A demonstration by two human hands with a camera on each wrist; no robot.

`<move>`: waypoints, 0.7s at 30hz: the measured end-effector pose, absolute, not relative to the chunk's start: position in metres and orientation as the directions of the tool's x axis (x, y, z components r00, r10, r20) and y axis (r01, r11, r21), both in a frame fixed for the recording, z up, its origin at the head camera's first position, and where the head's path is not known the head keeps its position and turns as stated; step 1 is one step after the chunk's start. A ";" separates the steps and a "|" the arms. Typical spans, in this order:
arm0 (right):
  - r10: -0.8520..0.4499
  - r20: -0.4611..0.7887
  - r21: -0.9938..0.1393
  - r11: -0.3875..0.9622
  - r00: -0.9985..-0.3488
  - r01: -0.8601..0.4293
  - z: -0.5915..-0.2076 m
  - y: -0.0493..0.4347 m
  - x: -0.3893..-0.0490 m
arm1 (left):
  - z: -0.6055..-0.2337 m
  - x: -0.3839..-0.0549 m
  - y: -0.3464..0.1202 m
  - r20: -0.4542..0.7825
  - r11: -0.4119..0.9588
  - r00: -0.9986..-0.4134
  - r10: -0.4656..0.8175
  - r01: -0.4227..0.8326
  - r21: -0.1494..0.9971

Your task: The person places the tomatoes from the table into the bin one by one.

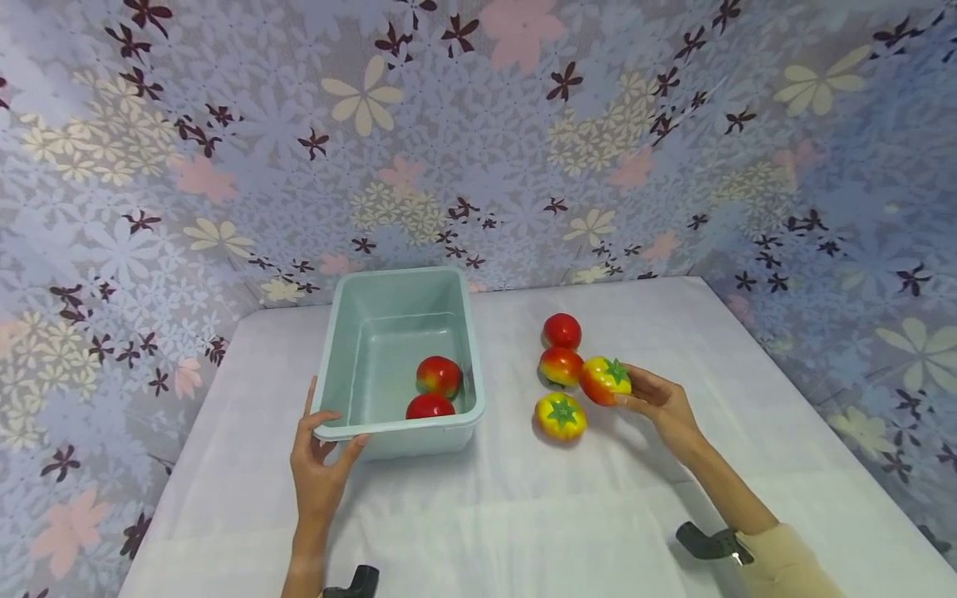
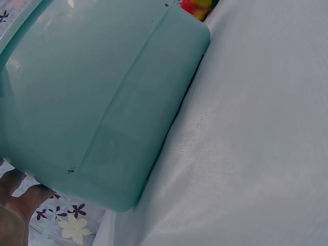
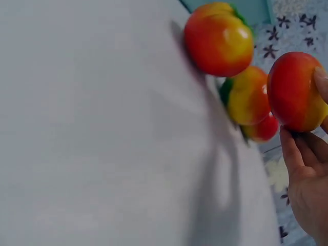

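My left hand (image 1: 317, 480) grips the near left corner of a pale green plastic bin (image 1: 478, 365), thumb in front and fingers over the rim. Two red tomatoes, one (image 1: 439, 376) behind the other (image 1: 429, 406), lie inside at the bin's near right. To the right, my right hand (image 1: 667, 413) pinches a red-and-yellow tomato (image 1: 601, 384) with a green star-shaped top, thumb opposite the fingers. In the right wrist view this held tomato (image 3: 289, 89) is raised beside the others. Left of it on the cloth are a yellow-topped tomato (image 1: 561, 417), a red-orange one (image 1: 561, 365) and a red one (image 1: 562, 331).
A white cloth (image 1: 523, 531) covers the table. Flower-patterned walls (image 1: 478, 149) stand at the back and both sides, and the bin's far end is close to the back wall. A dark strap (image 1: 710, 544) circles the right wrist.
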State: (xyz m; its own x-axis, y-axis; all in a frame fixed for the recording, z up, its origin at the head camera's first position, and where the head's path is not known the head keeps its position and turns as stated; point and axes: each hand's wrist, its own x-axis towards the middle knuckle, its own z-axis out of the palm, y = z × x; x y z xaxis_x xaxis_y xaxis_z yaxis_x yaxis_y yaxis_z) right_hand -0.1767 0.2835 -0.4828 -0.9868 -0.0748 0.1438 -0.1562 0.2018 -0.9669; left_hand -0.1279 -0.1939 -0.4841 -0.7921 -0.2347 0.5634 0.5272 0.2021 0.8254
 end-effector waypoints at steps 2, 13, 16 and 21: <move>-0.093 0.162 -0.964 0.199 -0.982 -0.178 -0.475 0.281 -0.182 | -0.485 -0.127 -0.194 0.562 0.210 -0.792 -0.240 0.523 0.826; -0.168 0.229 -0.949 0.179 -0.959 -0.258 -0.438 0.253 -0.209 | -0.486 -0.129 -0.196 0.550 0.181 -0.803 -0.230 0.520 0.835; -0.198 0.241 -0.944 0.178 -0.950 -0.276 -0.428 0.243 -0.216 | -0.486 -0.129 -0.196 0.549 0.194 -0.803 -0.233 0.515 0.835; -0.232 0.238 -0.944 0.171 -0.943 -0.281 -0.415 0.226 -0.226 | -0.486 -0.128 -0.196 0.534 0.197 -0.811 -0.237 0.498 0.844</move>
